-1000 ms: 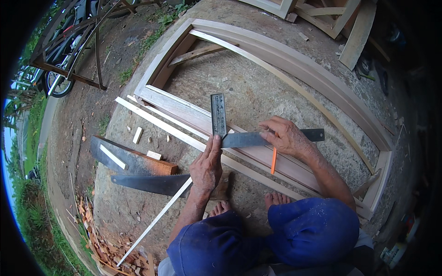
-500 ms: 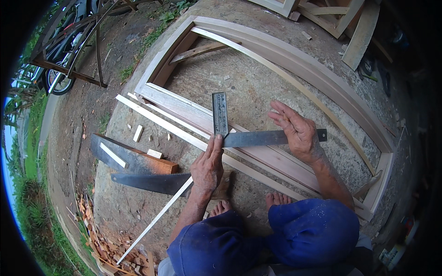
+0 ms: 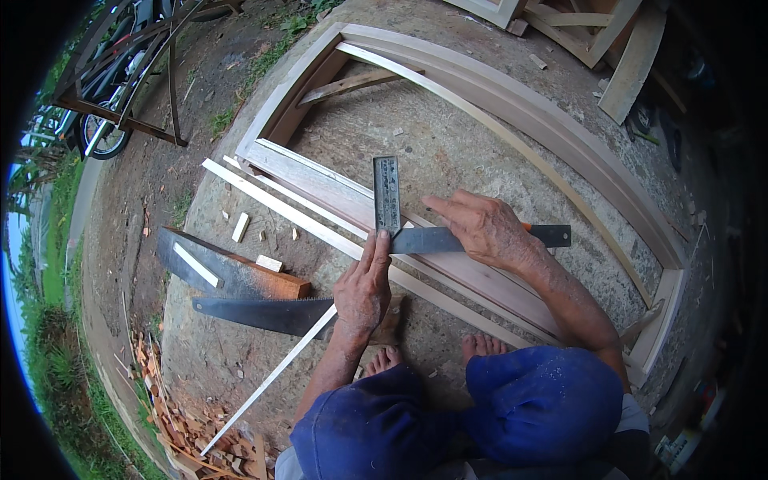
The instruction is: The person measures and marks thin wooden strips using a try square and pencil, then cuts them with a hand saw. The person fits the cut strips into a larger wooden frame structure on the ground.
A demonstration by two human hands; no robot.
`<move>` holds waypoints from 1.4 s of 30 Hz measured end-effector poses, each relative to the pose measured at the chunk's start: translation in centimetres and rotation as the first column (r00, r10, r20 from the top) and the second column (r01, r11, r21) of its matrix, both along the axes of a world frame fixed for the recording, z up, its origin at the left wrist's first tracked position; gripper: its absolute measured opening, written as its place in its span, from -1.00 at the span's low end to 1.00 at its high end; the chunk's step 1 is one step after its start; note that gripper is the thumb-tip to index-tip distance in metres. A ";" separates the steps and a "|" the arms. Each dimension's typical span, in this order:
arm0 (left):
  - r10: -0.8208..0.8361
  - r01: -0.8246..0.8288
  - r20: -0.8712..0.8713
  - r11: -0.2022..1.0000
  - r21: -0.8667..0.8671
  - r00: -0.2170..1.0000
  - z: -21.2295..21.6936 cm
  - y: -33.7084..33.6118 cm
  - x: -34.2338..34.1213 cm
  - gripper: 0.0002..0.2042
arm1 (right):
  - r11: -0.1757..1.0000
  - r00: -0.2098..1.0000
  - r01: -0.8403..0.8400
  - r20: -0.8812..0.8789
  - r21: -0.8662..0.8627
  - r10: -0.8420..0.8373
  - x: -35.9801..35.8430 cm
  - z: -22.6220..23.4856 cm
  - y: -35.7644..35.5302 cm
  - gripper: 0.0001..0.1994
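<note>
Concrete, rough and stained, spreads beneath us as a worn grey slab (image 3: 360, 132), dusted with chips and edged by bare brown earth (image 3: 216, 72) and, at the far left, green growth (image 3: 60, 384); we are outdoors. Across the slab lies a large pale wooden frame (image 3: 560, 144), its far side curved, its near rail (image 3: 312, 180) running slantwise in front of us. A motorcycle (image 3: 108, 136) stands beyond a dark rack (image 3: 120, 116) at upper left, and more joinery (image 3: 588, 36) rests at upper right. Our knees, in blue trousers (image 3: 536, 392), fill the bottom. To our left we see a heap of offcuts (image 3: 208, 436), a dark-faced wood block (image 3: 240, 268) and, just beside it, a saw blade (image 3: 260, 314). Long pale strips (image 3: 280, 210) lie along the near rail. Over rail and strips sits the try square (image 3: 386, 192), its stock pointing away from us, its blade reaching right. Our left hand (image 3: 362, 288) grips the square's corner, fingers together. Our right hand (image 3: 492, 232) is loosely spread above the blade, forefinger extended; a small orange end (image 3: 526, 226) shows at its edge, and we cannot tell whether it is gripped.
</note>
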State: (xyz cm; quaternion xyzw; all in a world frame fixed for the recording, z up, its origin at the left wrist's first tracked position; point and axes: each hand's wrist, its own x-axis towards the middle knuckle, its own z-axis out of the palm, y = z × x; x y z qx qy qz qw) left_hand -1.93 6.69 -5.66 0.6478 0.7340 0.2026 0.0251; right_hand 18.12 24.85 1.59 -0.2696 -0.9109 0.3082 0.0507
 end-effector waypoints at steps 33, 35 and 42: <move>0.019 -0.019 0.024 1.000 0.010 1.000 0.8 0.0 0.3 -0.39 | 0.889 0.973 -0.228 0.057 0.398 0.224 -3.1 -0.8 -1.1 -0.66; 0.016 -0.016 -0.011 1.000 0.003 1.000 0.6 0.0 0.3 -0.36 | 0.886 0.974 -0.227 0.082 0.405 0.212 -3.1 -0.7 -1.0 -0.66; 0.014 -0.014 -0.039 1.000 0.018 0.999 0.3 -0.1 0.3 -0.33 | 0.896 0.970 -0.242 0.065 0.373 0.235 -3.6 -0.9 -1.1 -0.73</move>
